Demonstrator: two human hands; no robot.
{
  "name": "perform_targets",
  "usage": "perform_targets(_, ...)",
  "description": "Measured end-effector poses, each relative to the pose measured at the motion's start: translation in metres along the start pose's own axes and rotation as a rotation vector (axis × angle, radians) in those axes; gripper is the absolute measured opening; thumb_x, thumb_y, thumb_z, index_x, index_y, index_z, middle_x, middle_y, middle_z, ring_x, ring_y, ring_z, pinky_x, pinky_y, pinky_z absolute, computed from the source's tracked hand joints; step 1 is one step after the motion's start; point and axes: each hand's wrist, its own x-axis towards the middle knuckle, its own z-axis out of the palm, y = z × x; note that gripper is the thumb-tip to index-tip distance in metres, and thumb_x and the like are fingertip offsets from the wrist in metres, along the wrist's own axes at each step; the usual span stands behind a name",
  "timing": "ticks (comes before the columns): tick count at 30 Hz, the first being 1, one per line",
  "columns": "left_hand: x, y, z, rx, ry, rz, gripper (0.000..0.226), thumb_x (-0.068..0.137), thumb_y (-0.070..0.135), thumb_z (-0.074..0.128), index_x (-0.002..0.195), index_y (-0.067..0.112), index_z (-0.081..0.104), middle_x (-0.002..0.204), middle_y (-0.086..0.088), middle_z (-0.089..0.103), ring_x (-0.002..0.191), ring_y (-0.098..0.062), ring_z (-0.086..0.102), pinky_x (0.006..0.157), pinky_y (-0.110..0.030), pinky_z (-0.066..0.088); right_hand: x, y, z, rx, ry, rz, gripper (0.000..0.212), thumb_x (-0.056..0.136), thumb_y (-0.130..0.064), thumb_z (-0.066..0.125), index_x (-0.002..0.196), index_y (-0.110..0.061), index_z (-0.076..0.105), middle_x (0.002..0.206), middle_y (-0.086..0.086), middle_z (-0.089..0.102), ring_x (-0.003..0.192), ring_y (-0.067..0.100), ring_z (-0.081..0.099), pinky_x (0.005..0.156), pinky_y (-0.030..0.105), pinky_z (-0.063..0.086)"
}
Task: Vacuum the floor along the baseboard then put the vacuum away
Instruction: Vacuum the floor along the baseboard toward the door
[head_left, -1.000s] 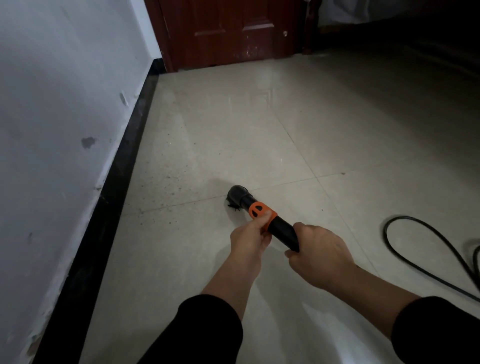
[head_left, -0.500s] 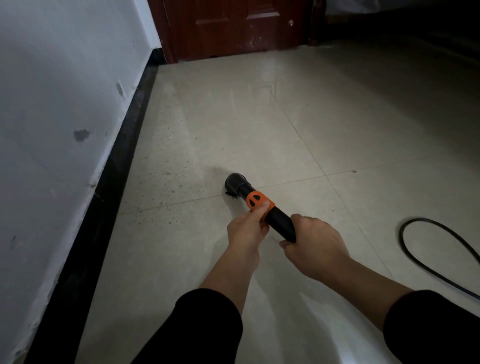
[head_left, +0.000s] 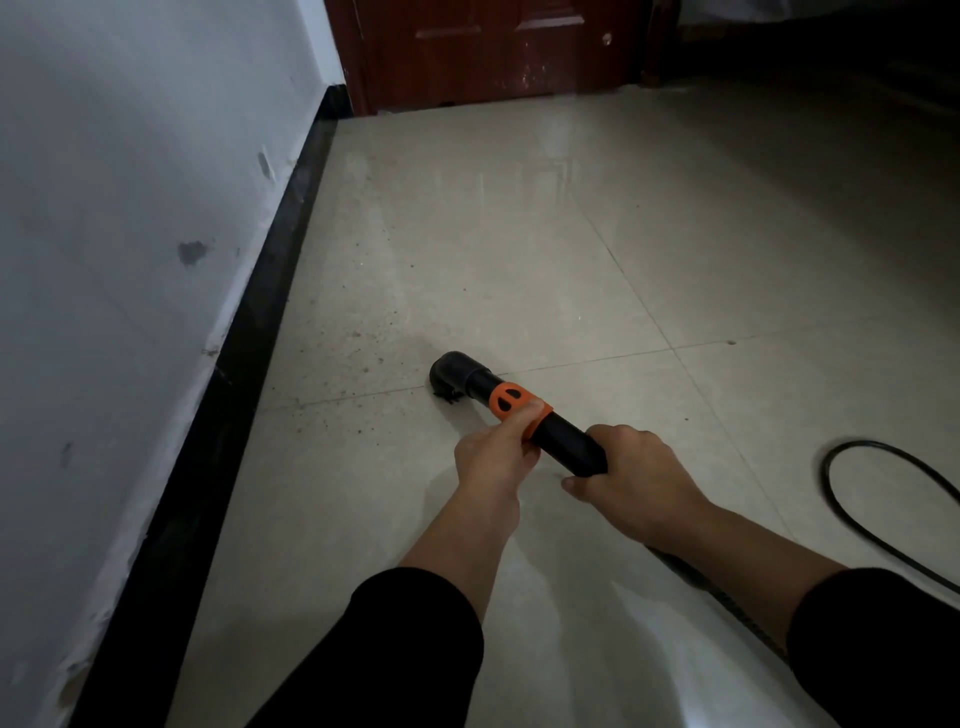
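Observation:
A black vacuum wand with an orange collar points down and left. Its round brush nozzle touches the beige tile floor. My left hand grips the wand at the orange collar. My right hand grips the wand's rear end, where a ribbed hose runs back under my right forearm. Dark specks of dirt lie between the nozzle and the black baseboard on the left.
A white scuffed wall rises above the baseboard. A dark red door closes the far end. A black cable loops on the floor at the right. Dark furniture fills the far right corner.
The nozzle has stayed near the same tile joint while I shifted slightly forward. Both hands keep their grip on the wand.

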Motion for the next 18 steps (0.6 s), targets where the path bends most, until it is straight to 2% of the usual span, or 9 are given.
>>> perform_targets(4,-0.005,0.004,-0.008,-0.01,0.017,0.001,0.025,0.076,0.013,0.08,0.095,0.001,0.066,0.096,-0.015,0.072,0.091,-0.018,0.069,0.089,-0.027,0.054,-0.005,-0.008,0.0,0.032,-0.026,-0.015,0.02,0.083,-0.028,0.069,0.083,-0.017,0.052,0.071,-0.001,0.054,0.064,0.015,0.052,0.049,0.022,0.03)
perform_targets(10,-0.012,0.009,-0.023,-0.002,0.059,0.014,0.029,0.075,0.014,0.081,0.097,0.002,0.065,0.097,-0.014,0.071,0.091,-0.016,0.068,0.089,-0.026,0.052,-0.011,-0.021,0.001,0.036,-0.061,-0.038,0.023,0.083,-0.028,0.07,0.08,-0.018,0.05,0.069,-0.002,0.052,0.06,0.012,0.049,0.049,0.021,0.03)
perform_targets(14,-0.016,0.012,-0.031,-0.02,0.073,0.014,0.034,0.075,0.015,0.081,0.102,0.001,0.064,0.1,-0.014,0.07,0.092,-0.017,0.068,0.09,-0.027,0.053,-0.014,-0.029,0.003,0.028,-0.068,-0.054,0.02,0.083,-0.029,0.07,0.084,-0.016,0.054,0.071,-0.001,0.054,0.062,0.014,0.051,0.05,0.022,0.031)
perform_targets(18,-0.022,0.016,-0.037,-0.025,0.098,0.018,0.032,0.075,0.014,0.081,0.1,0.002,0.064,0.1,-0.014,0.07,0.089,-0.017,0.067,0.092,-0.028,0.052,-0.017,-0.037,0.004,0.026,-0.082,-0.058,0.02,0.083,-0.028,0.07,0.086,-0.016,0.055,0.07,-0.002,0.053,0.061,0.013,0.05,0.05,0.022,0.031)
